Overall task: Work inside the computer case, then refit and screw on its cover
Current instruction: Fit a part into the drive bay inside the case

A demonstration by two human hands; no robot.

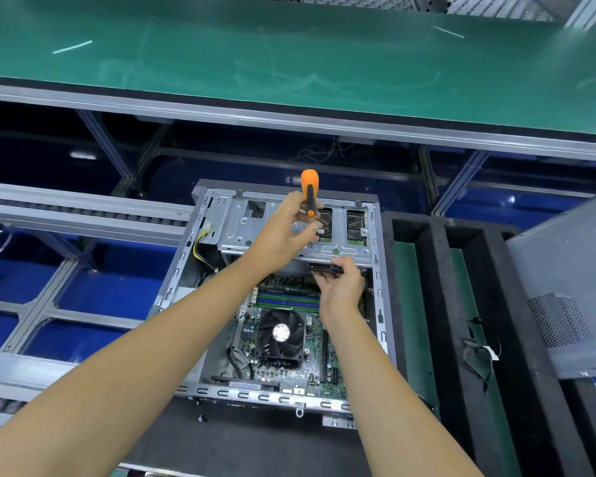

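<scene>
Green bench [221, 56] beyond; left grip [283, 232] around screwdriver [309, 191], right [341, 287] pinching bracket [326, 268] (black).

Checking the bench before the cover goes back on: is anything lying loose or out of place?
A small dark screw lies loose on the black mat, just outside the case's near edge. The grey cover leans off to the right.

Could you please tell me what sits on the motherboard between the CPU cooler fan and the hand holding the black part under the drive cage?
In the head view, the row of memory slots lies between the CPU cooler fan and the right hand.
</scene>
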